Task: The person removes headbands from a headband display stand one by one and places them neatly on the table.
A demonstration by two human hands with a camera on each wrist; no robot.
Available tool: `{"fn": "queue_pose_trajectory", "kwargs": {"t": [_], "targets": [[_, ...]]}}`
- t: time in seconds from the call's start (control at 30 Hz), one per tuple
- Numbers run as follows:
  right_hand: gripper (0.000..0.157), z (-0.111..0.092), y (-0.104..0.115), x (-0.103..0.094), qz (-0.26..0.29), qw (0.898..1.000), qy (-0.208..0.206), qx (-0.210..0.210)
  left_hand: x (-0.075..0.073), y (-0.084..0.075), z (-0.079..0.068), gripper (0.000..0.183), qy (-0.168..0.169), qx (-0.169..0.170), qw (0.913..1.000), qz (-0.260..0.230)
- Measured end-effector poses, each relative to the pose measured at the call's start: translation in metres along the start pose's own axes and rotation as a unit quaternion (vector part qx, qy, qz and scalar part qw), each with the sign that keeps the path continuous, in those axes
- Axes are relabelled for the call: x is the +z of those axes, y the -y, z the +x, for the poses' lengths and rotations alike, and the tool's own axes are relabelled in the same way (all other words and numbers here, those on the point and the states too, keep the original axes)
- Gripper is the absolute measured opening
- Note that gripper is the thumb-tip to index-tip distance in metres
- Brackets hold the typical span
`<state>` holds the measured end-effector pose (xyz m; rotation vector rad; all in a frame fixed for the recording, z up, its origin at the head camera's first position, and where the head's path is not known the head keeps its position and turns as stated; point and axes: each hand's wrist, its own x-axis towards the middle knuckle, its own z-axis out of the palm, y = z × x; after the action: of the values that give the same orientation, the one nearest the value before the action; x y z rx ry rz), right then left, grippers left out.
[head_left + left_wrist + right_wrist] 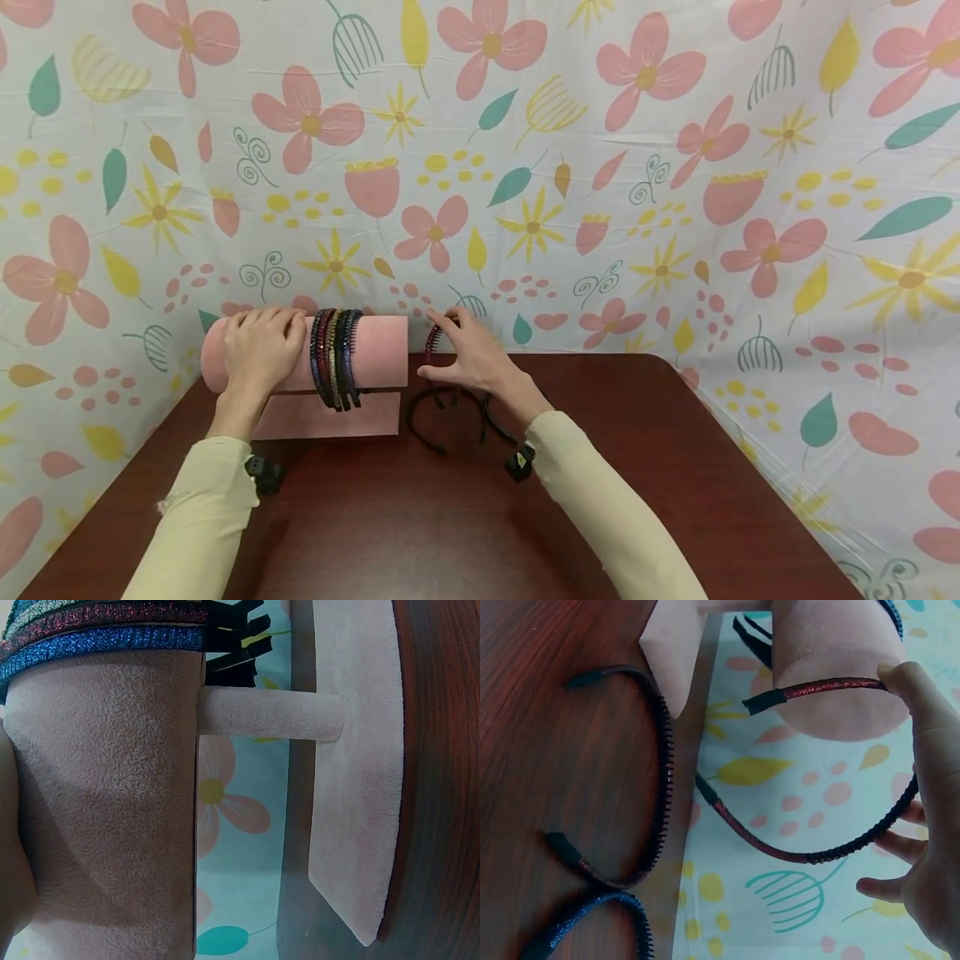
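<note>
A pink plush headband stand [382, 350] is on the table at the left, with a thick roll above a flat base. Several glittery headbands [336, 358] sit around the middle of the roll; in the left wrist view a blue one [112, 649] is nearest. My left hand [258, 354] grips over the roll's left part, fingertips hidden behind it. Just off the roll's right end, my right hand [480, 354] holds a dark red toothed headband [829, 686], its fingers spread around the band. In the right wrist view its two tips face the stand.
On the table below my right hand lie a dark red headband [664, 750] and a blue headband [592, 915], touching or overlapping. The stand's flat base [330, 417] rests on the dark wooden table [450, 517]. A flowered cloth [570, 208] hangs behind the table.
</note>
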<state>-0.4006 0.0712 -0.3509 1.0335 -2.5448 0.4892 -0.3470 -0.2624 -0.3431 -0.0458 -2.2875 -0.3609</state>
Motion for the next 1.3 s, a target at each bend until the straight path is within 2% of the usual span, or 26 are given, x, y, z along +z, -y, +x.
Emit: {"fn": "queue_pose_trajectory", "kwargs": {"t": [0.33, 0.67, 1.0, 1.3], "targets": [[0.09, -0.009, -0.009, -0.003, -0.007, 1.0, -0.008, -0.004, -0.001, 0.0, 0.0, 0.043, 0.011, -0.002, 0.9999, 0.006], [0.089, -0.019, -0.019, -0.006, -0.011, 1.0, 0.022, 0.018, -0.001, 0.0, 0.001, 0.042, 0.011, -0.001, 0.9999, 0.012], [0.085, -0.03, -0.034, -0.008, -0.024, 0.999, 0.019, 0.02, -0.004, -0.001, -0.001, 0.044, 0.02, -0.006, 0.9997, 0.011], [0.085, -0.042, -0.046, -0.013, -0.034, 0.997, 0.028, 0.056, -0.002, -0.001, 0.0, 0.042, 0.007, 0.001, 1.0, 0.006]]}}
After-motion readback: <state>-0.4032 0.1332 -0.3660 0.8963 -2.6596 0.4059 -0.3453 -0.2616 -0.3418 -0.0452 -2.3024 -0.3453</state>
